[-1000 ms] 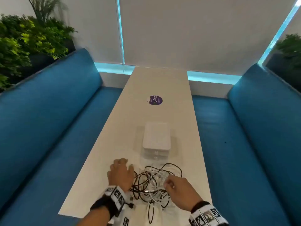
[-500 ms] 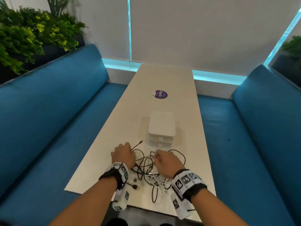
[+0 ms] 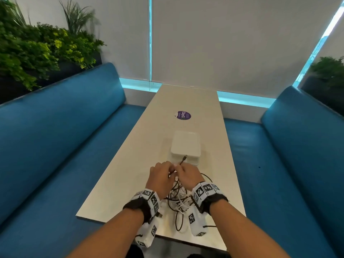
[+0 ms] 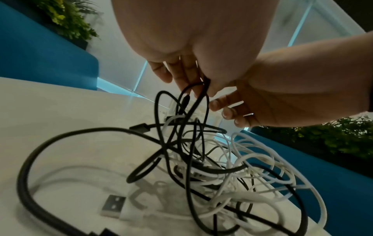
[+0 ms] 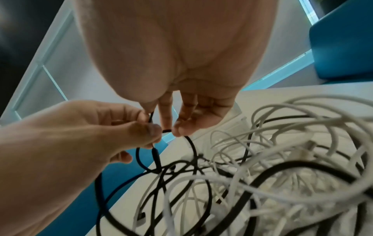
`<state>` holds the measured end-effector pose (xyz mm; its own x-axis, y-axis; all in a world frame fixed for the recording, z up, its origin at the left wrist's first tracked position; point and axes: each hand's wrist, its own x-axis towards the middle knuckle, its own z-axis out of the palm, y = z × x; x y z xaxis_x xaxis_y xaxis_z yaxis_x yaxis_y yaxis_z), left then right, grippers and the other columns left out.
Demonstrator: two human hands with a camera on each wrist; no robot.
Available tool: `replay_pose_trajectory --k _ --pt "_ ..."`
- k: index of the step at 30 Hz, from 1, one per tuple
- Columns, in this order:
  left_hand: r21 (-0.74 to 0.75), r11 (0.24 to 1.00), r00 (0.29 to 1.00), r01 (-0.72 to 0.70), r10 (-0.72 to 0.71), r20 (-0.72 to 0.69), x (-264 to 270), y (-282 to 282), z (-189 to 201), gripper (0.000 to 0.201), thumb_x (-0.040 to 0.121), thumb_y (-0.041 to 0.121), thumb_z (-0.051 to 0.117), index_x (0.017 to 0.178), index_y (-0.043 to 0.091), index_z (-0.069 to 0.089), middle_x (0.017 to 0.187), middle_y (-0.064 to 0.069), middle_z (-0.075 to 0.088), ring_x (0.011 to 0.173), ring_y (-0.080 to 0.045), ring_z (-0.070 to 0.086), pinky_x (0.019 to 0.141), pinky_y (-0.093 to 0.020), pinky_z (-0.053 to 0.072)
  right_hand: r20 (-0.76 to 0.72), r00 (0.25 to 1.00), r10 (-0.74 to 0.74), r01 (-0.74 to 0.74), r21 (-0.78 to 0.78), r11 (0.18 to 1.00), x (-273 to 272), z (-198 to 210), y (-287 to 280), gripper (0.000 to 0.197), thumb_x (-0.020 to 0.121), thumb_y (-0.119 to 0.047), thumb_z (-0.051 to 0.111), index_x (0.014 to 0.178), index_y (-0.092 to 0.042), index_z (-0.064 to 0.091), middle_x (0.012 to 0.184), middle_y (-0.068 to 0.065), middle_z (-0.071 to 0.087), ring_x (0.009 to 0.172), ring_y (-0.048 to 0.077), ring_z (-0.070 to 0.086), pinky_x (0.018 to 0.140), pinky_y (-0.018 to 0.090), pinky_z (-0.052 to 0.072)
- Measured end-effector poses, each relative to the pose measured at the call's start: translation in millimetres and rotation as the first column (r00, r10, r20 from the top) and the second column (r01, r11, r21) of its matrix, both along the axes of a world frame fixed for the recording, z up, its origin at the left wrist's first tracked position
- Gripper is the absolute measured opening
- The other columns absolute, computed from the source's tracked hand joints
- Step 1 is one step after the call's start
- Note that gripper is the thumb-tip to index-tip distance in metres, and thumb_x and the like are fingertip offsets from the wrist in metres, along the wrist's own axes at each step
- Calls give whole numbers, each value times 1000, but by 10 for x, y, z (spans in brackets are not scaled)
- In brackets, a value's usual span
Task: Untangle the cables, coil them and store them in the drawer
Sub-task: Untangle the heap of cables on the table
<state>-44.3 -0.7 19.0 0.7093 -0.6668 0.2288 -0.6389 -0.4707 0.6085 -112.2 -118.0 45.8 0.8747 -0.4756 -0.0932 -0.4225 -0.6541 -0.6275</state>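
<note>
While both hands, left hand (image 3: 161, 178) and right hand (image 3: 188, 175), pinch black cable (image 3: 183, 159); tangle (image 3: 178, 200) at 6 o'clock on desk (image 3: 130, 174); drawer box (image 3: 185, 146) at 12

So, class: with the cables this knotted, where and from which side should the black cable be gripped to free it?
Grip the black cable just behind its free plug end, coming from above. That end pokes clear of the tangle toward the white drawer box, so there are no crossings to fight. The left hand and right hand pinch it there; the loops below look too interlaced.
</note>
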Motion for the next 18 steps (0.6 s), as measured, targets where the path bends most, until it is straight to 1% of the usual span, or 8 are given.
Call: replay_pose_trajectory --k 3,6,7,9,11,14,16,18 --pt "71 995 998 63 -61 -23 21 17 -89 9 97 21 51 105 23 56 100 4 59 101 -22 46 91 -35 36 -56 998 -7 2 -92 996 1 -8 -87 37 104 -33 36 90 -12 63 94 12 67 88 29 62 71 33 42" --pt "253 963 987 96 -126 104 48 47 -135 14 99 21 45 108 26 55 107 5 58 106 -22 45 91 -36 32 -79 997 5 -16 -143 990 7 2 -131 36 104 -30 37 72 -18 51 88 11 62 82 28 58 71 32 40" --pt "338 937 976 87 -148 158 54 53 -127 17 98 19 44 108 27 55 108 4 56 107 -24 44 90 -37 31 -81 997 18 -30 -156 987 3 -3 -135 36 104 -28 37 72 -19 49 88 12 62 81 27 57 70 31 39" --pt "491 870 948 46 -193 253 79 63 -94 28 88 10 46 107 27 56 109 2 53 109 -26 43 91 -40 30 -95 995 27 -43 -170 985 -31 12 -131 34 105 -24 34 81 -12 56 92 13 64 87 29 61 71 30 39" --pt "583 813 925 -7 -217 314 120 77 -51 39 80 4 50 113 24 56 113 -1 52 114 -28 41 96 -44 30 -99 995 24 -42 -180 983 -78 36 -157 38 105 -21 31 96 -4 64 99 15 66 97 32 63 74 31 43" --pt "609 793 905 -32 -235 353 121 83 27 35 79 10 55 111 21 58 115 -1 51 115 -29 40 98 -47 29 -97 995 -40 21 -190 982 -175 68 -227 36 105 -19 33 110 -6 66 111 16 66 103 32 62 80 32 45" --pt "563 826 907 22 -253 336 61 51 83 22 79 25 53 100 20 58 113 0 50 111 -26 40 96 -45 29 -67 994 -91 78 -187 979 -238 76 -250 32 104 -17 35 112 -8 65 113 14 65 106 32 62 81 30 44" --pt "461 880 918 114 -271 289 11 -3 96 18 87 37 46 91 21 54 109 2 51 108 -24 42 96 -43 31 -11 994 -109 105 -185 977 -274 74 -263 28 102 -13 36 113 -11 63 112 12 66 105 31 62 82 29 45"
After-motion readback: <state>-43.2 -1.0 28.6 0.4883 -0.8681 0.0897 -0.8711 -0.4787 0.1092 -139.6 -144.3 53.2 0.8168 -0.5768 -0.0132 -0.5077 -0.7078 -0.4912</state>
